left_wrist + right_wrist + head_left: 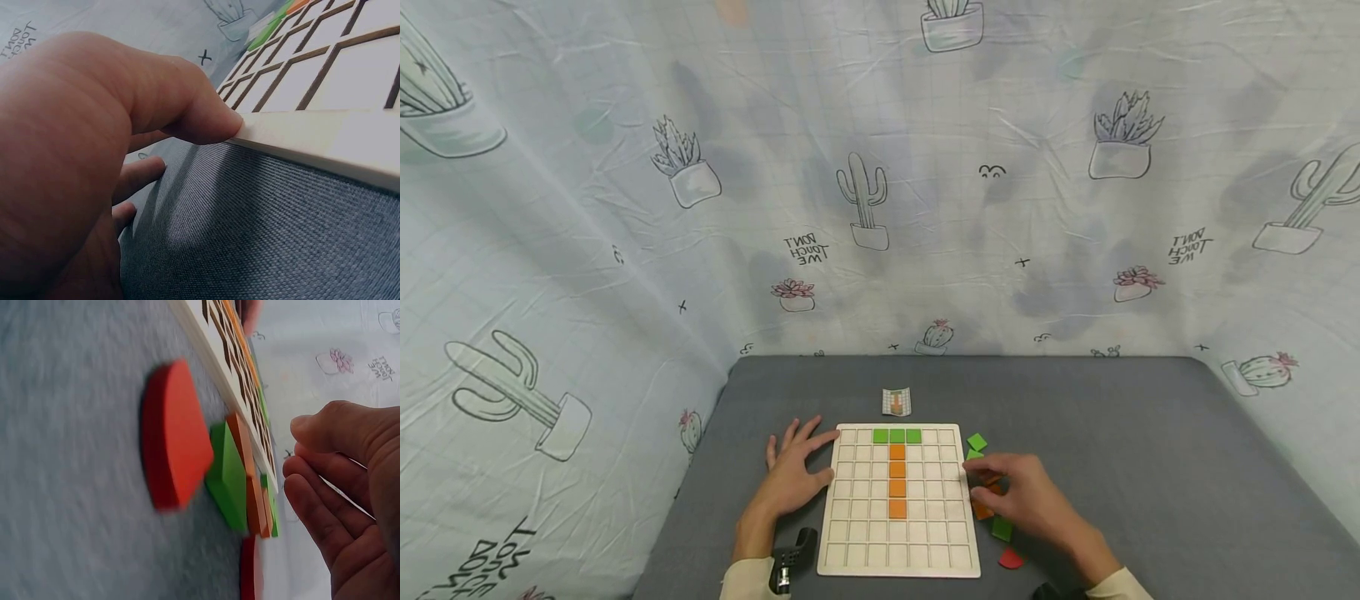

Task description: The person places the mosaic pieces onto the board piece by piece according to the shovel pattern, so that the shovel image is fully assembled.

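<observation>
Left hand point(792, 481), fingers spread, likely steadies the left edge of the pale wooden gridded board point(858, 532); right hand point(1030, 497), thumb and fingertips apart, hovers at its right edge.

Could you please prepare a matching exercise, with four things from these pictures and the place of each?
1. left hand
2. picture card
3. curved red piece
4. column of four orange squares

A. beyond the board's far edge
B. below the green row
C. touching the board's left edge
D. right of the board

Pairs: 1-C, 2-A, 3-D, 4-B
</observation>
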`<state>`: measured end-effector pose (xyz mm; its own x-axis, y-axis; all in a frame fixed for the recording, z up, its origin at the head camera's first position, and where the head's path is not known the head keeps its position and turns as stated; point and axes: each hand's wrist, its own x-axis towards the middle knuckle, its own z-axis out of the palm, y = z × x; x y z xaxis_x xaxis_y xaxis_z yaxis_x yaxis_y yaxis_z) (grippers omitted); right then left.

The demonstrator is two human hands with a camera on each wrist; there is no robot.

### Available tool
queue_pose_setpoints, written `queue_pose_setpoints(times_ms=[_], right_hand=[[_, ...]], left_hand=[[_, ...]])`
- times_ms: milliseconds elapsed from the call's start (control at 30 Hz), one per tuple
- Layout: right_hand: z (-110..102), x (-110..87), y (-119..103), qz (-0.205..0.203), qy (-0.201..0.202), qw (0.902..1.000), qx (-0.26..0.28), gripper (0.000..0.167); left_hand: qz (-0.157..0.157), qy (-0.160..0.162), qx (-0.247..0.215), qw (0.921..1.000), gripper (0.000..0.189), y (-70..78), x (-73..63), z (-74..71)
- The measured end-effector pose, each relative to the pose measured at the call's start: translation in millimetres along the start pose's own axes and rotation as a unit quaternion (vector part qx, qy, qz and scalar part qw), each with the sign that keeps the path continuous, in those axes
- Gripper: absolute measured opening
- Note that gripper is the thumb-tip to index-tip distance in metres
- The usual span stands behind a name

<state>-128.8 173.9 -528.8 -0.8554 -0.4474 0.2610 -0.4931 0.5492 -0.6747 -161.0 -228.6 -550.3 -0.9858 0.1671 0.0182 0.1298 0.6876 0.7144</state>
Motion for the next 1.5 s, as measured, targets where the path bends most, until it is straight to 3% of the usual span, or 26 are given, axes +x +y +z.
queue_pose_setpoints(times_ms=[533,1500], right_hand=[[-20,2.4,18,-0.003,0.01,0.9996,-0.028,0.033],[-27,5.9,42,0.015,-0.046,0.9987,-0.015,0.042]], left_hand=[[-0.001,0.005,0.004,1.0,0.063,1.9,-0.8,0.3],[-0.002,-0.002,-0.003,1.0,0.062,2.1,-0.4,-1.2]])
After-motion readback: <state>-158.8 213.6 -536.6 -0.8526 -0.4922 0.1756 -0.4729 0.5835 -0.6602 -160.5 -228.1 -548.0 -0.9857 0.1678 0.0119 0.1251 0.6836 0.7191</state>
